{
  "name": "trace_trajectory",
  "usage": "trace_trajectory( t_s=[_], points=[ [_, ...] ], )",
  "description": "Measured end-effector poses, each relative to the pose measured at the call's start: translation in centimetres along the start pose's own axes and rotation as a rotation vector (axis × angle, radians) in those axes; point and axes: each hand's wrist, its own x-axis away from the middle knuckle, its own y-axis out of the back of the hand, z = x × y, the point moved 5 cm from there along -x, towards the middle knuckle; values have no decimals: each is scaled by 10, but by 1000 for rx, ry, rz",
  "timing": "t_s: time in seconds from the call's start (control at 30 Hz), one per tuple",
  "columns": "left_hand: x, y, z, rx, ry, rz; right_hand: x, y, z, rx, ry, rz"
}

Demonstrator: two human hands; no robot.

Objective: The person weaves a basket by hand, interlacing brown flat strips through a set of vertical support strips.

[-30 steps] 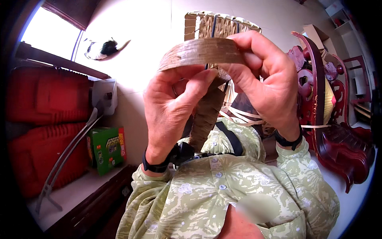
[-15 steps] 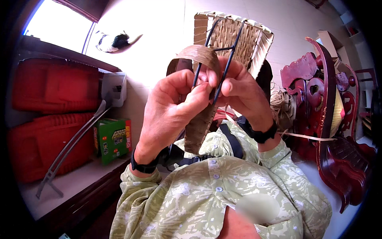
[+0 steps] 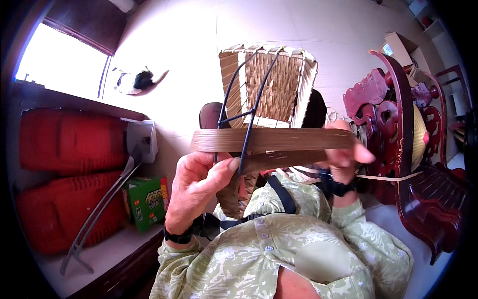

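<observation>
A flat brown weaving strip point(image 3: 279, 139) stretches sideways in front of me, looped round the black wire frame point(image 3: 253, 107). My left hand point(image 3: 196, 184) pinches the strip against the frame, its thumb on the wire's lower end. At the strip's right end is my right hand point(image 3: 346, 157), fingers within the loop and partly smeared by motion. The wire frame rises to the rim of a woven basket point(image 3: 274, 74), which has pale wrapped edges. A second length of strip runs below the first, and a brown piece hangs under my left hand.
Red plastic chairs point(image 3: 74, 144), a green box point(image 3: 145, 203) and a grey metal-legged thing point(image 3: 102, 214) stand at left. A carved dark-red wooden chair point(image 3: 406, 144) is at right, with a cardboard box point(image 3: 398, 47) behind. A black-and-white animal point(image 3: 133, 82) lies on the floor.
My right hand has moved away to the right, drawing the strip out into a long band. My left hand stays at the wire frame, slightly lower. The basket shows lower and further left.
</observation>
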Motion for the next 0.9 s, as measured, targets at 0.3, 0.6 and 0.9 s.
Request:
trace_trajectory(
  t_s=[0.3, 0.6, 0.9],
  points=[
    [-9, 4, -5, -37, -42, 72, 200, -59, 150, 312, 381, -864],
    [-12, 9, 2, 44, -39, -56, 310, -16, 128, 145, 40, -1845],
    [-11, 6, 1, -65, -138, 29, -52, -73, 25, 1503, -329, -730]
  ],
)
